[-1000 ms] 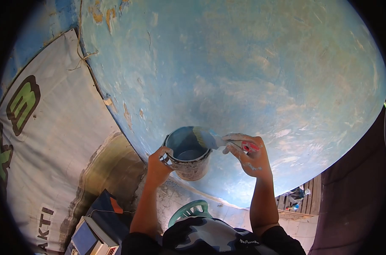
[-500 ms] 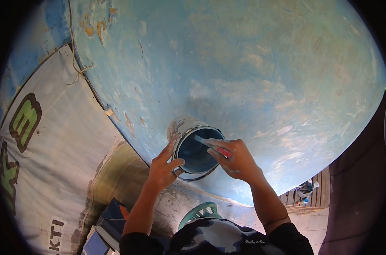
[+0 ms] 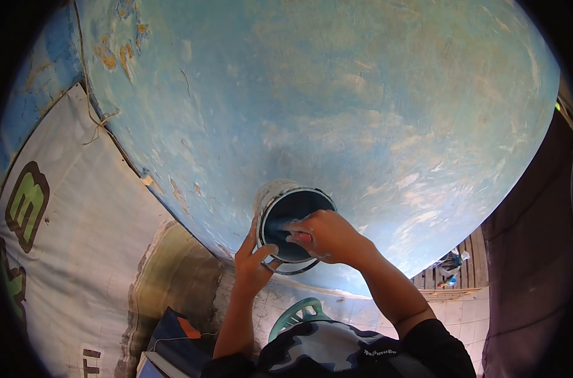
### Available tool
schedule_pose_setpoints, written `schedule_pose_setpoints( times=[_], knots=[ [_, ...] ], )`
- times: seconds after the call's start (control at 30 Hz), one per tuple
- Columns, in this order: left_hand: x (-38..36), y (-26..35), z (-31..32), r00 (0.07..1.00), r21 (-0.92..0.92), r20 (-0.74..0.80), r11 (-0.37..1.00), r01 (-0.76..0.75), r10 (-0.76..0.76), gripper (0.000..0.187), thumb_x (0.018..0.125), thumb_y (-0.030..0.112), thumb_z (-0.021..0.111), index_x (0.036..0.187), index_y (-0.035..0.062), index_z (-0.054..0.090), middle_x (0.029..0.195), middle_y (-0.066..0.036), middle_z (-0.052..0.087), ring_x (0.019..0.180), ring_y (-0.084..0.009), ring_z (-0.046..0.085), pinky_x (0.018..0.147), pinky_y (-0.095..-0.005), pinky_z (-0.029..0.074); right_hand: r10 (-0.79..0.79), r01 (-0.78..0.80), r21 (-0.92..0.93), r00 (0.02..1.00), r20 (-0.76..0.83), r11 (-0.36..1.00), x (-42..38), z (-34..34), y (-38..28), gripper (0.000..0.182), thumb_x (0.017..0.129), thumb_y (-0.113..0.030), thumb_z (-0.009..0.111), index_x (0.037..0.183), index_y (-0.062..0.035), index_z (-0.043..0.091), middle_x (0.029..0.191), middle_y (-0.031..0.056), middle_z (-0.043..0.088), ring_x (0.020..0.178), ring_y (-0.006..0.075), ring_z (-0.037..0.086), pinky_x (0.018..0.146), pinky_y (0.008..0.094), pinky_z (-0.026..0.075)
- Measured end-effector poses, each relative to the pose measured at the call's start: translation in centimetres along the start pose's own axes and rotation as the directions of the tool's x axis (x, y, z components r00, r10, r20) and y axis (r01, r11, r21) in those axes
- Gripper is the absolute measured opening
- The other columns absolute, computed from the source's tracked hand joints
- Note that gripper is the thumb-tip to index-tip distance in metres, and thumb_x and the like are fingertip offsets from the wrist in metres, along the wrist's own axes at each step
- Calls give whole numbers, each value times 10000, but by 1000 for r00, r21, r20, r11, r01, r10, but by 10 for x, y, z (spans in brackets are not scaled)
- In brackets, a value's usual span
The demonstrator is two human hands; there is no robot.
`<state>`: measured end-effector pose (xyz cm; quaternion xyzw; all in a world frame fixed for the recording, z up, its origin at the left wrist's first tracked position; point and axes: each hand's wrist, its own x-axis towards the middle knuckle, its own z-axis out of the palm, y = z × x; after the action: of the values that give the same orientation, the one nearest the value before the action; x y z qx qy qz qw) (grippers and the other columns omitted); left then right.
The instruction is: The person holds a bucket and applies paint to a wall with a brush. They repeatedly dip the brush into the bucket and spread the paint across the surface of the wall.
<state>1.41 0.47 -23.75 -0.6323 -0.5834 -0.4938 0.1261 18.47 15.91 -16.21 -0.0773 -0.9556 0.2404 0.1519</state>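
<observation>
Since the earlier frame, the right hand (image 3: 330,236) and the brush (image 3: 304,237) have been brought deeper into the mouth of the bucket (image 3: 266,196); the view has also been shifted slightly. The brush head is now held low within the bucket, against or close to its inner side, so the brush appears to be loaded or stirred there, and no stroke is being made on the wall (image 3: 337,113).

The right fingers are closed narrowly around the red-tipped handle, with pale smears seen on the skin. The bristles are hidden in shadow, and whether they are wetted cannot be told. By the left hand (image 3: 252,268), the bucket is gripped at its near left side, the thumb laid over the rim and the fingers spread along the outside. The bucket is tilted, its mouth turned toward the wearer, and its wire bail (image 3: 299,271) is hung below the rim, just beside the left thumb.

Beyond the fingertips, the blue, patchy wall is spread behind the bucket. Left of the left hand, a printed banner (image 3: 91,208) is hung, with a dark blue box (image 3: 173,327) placed below. Under the hands, a green chair (image 3: 305,309) is partly hidden by the shirt. Well out past the right forearm, wooden slats (image 3: 472,261) and a dark cloth (image 3: 523,252) are seen.
</observation>
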Motion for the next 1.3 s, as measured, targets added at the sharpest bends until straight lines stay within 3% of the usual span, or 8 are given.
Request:
schedule_pose_setpoints(
  times=[0.17,0.27,0.37,0.6,0.7,0.77,1.17,1.3],
  knots=[
    [-2,1,7,1000,-32,8,999,-9,10,350,587,37,915,858,62,696,1521,-385,456,1391,-501,521,1053,-440,518,-34,30,-20,947,-320,999,2,4,5,277,977,-231,673,1211,-98,740,905,204,744,850,388,709,753,473,570],
    [4,7,12,1000,-41,2,999,-27,27,343,590,29,913,855,67,698,1526,-387,448,1397,-501,514,1059,-440,514,-32,1,-139,975,-220,990,-6,20,4,283,971,-227,678,1209,-86,735,906,198,734,894,386,694,767,475,567],
    [6,9,15,1000,-50,9,999,20,-20,340,591,32,915,851,72,700,1529,-386,446,1396,-503,515,1050,-438,520,12,-29,-110,988,-154,994,-17,13,2,313,960,-253,696,1214,-75,734,910,190,724,919,383,683,770,474,562],
    [8,8,29,999,-41,39,999,-29,31,352,579,47,924,845,87,697,1543,-370,441,1388,-495,526,1030,-440,538,112,-75,121,935,-338,990,-56,-51,1,242,894,-185,766,1082,-34,790,912,230,753,766,398,707,736,435,557],
    [11,13,36,997,-68,51,996,-57,60,368,559,46,925,839,104,693,1550,-352,444,1380,-489,537,1019,-445,549,148,-109,158,954,-262,981,-68,-60,3,237,885,-168,769,1076,-29,785,923,235,749,794,405,711,729,427,558],
    [15,16,41,993,-74,85,995,-72,78,348,609,95,939,830,89,670,1498,-405,465,1378,-526,522,1053,-463,517,194,-158,163,952,-238,974,-72,-58,4,231,881,-166,770,1066,-30,786,920,228,750,803,410,710,737,430,556],
    [34,32,80,959,-193,135,955,-223,251,325,659,142,924,817,109,643,1480,-408,481,1345,-545,541,1030,-484,536,331,-305,141,915,-232,942,-126,-59,-1,186,863,-145,767,1012,-35,778,936,201,750,865,430,686,790,459,542],
    [47,44,91,943,-235,103,929,-287,317,342,575,93,912,832,110,687,1496,-368,492,1315,-484,595,976,-467,582,332,-314,107,888,-319,943,-146,-63,-7,221,856,-142,779,1037,-15,775,931,215,752,836,425,701,766,438,547]
  ],
)
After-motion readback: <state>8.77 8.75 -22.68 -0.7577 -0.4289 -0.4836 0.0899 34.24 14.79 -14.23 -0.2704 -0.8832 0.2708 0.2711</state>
